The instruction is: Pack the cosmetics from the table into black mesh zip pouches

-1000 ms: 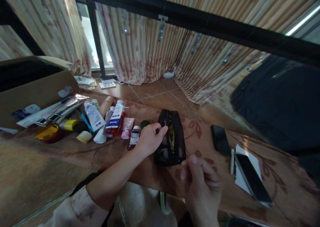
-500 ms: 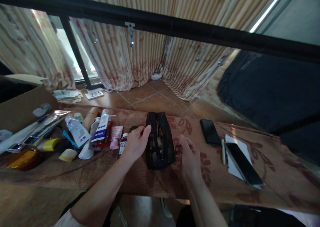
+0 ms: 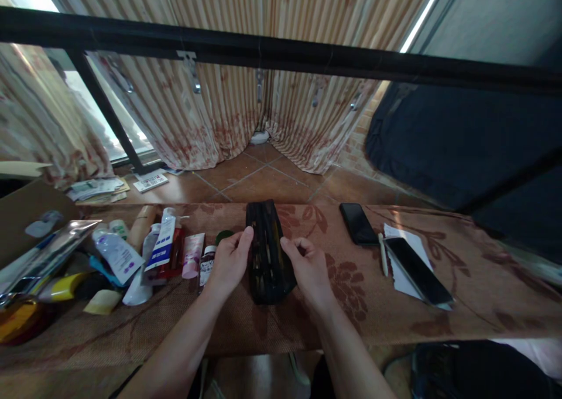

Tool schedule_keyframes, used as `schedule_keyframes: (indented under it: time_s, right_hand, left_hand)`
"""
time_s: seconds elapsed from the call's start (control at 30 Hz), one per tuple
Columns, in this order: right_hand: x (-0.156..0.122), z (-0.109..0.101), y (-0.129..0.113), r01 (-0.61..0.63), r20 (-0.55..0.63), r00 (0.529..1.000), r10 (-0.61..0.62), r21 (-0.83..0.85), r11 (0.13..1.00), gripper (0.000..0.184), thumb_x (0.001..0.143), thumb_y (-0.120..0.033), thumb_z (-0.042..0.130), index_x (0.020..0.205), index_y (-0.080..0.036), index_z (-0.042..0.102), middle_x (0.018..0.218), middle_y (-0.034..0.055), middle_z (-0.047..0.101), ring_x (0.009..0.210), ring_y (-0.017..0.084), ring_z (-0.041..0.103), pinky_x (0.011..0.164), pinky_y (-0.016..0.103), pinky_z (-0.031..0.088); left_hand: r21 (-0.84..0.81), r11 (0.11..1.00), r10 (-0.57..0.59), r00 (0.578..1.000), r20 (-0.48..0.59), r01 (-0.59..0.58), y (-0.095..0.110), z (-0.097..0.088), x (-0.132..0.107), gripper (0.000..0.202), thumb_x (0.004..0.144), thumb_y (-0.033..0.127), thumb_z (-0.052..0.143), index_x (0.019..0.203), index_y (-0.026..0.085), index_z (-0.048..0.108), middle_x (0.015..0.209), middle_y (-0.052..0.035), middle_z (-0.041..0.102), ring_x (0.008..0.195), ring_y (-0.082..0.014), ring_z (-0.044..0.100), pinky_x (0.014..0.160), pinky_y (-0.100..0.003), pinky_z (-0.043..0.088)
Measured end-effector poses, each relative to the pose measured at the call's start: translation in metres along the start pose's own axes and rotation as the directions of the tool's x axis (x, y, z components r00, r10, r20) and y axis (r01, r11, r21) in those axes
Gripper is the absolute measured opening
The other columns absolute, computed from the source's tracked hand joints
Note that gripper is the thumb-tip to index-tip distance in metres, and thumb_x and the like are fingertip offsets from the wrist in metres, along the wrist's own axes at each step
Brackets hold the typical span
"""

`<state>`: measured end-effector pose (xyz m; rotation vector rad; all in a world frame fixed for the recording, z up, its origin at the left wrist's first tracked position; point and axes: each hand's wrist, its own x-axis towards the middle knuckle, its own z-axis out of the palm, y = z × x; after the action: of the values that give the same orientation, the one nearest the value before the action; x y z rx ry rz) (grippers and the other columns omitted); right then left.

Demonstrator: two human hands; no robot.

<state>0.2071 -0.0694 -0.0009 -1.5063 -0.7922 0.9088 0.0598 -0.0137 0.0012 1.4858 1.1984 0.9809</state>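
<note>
A black mesh pouch [image 3: 266, 246] stands on the brown patterned table cover [image 3: 461, 293] in front of me. My left hand [image 3: 230, 261] presses against the pouch's left side with its fingers together. My right hand [image 3: 307, 267] grips the pouch's right side, fingers curled. The two hands squeeze the pouch narrow between them. Pale items show faintly through the mesh. Just left of my left hand lies a small brown bottle [image 3: 206, 264] and a pink tube [image 3: 191, 255].
Several tubes and bottles [image 3: 132, 252] are heaped at the left beside a cardboard box [image 3: 21, 211]. Two dark phones [image 3: 357, 223] [image 3: 417, 270], a pen and white paper lie at the right. A black bar and striped curtains stand beyond.
My right hand came up from near my body and closed on the pouch's right side. The pouch's mouth, held wide before, is now pressed narrow. The view swung left.
</note>
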Motion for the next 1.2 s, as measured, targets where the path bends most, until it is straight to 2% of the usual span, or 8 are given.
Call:
schedule_keyframes:
  time_s: [0.13, 0.37, 0.57, 0.77, 1.03, 1.2]
  right_hand:
    - [0.001, 0.002, -0.001, 0.014, -0.012, 1.000, -0.014, -0.002, 1.000, 0.040, 0.072, -0.053, 0.065, 0.060, -0.017, 0.054, 0.055, -0.0037, 0.047, 0.053, 0.009, 0.040, 0.050, 0.022, 0.031]
    - [0.004, 0.004, 0.000, 0.020, 0.027, 0.999, -0.020, 0.017, 1.000, 0.040, 0.073, -0.052, 0.063, 0.057, -0.018, 0.051, 0.053, -0.0051, 0.043, 0.050, 0.008, 0.035, 0.048, 0.022, 0.028]
    - [0.005, 0.004, 0.002, 0.029, 0.055, 0.998, -0.030, 0.017, 0.999, 0.038, 0.074, -0.051, 0.062, 0.059, -0.017, 0.055, 0.054, -0.0041, 0.046, 0.051, 0.009, 0.038, 0.049, 0.022, 0.029]
    - [0.005, 0.005, 0.001, 0.017, 0.085, 0.996, -0.017, 0.001, 1.000, 0.037, 0.075, -0.052, 0.062, 0.062, -0.017, 0.058, 0.056, -0.0031, 0.049, 0.052, 0.010, 0.041, 0.050, 0.022, 0.031]
    - [0.005, 0.003, 0.003, 0.040, 0.104, 0.994, -0.038, -0.022, 0.999, 0.038, 0.076, -0.052, 0.061, 0.062, -0.017, 0.057, 0.057, -0.0029, 0.050, 0.053, 0.009, 0.041, 0.050, 0.022, 0.032]
    - [0.005, 0.001, 0.004, 0.037, 0.103, 0.994, -0.032, -0.047, 0.998, 0.038, 0.076, -0.053, 0.062, 0.062, -0.017, 0.058, 0.054, -0.0039, 0.048, 0.050, 0.009, 0.039, 0.048, 0.022, 0.030]
  left_hand:
    - [-0.123, 0.991, -0.052, 0.999, -0.004, 0.051, -0.003, 0.000, 0.003, 0.049, 0.082, 0.060, 0.048, 0.063, 0.016, 0.058, 0.057, 0.0008, 0.055, 0.055, -0.0140, 0.048, 0.055, -0.024, 0.038]
    - [0.064, 0.998, 0.017, 1.000, 0.002, -0.017, -0.008, -0.004, 0.003, 0.049, 0.085, 0.057, 0.047, 0.064, 0.015, 0.059, 0.058, 0.0015, 0.052, 0.057, -0.0130, 0.046, 0.054, -0.023, 0.035]
    - [0.126, 0.991, 0.046, 0.998, 0.042, -0.051, -0.006, -0.004, 0.003, 0.045, 0.088, 0.052, 0.044, 0.064, 0.016, 0.056, 0.059, 0.0022, 0.049, 0.058, -0.0124, 0.044, 0.055, -0.023, 0.035]
    - [0.134, 0.990, 0.033, 0.998, 0.046, -0.039, -0.009, -0.002, 0.003, 0.042, 0.087, 0.050, 0.044, 0.065, 0.016, 0.055, 0.059, 0.0022, 0.050, 0.057, -0.0130, 0.045, 0.054, -0.024, 0.034]
    - [0.201, 0.979, 0.012, 1.000, 0.008, -0.013, 0.000, -0.005, 0.003, 0.037, 0.085, 0.044, 0.046, 0.059, 0.018, 0.048, 0.053, 0.0051, 0.039, 0.053, -0.0110, 0.038, 0.051, -0.024, 0.029]
    - [0.116, 0.993, -0.013, 1.000, -0.020, 0.015, 0.005, -0.005, 0.002, 0.029, 0.080, 0.038, 0.052, 0.059, 0.018, 0.051, 0.053, 0.0052, 0.044, 0.053, -0.0106, 0.041, 0.051, -0.024, 0.030]
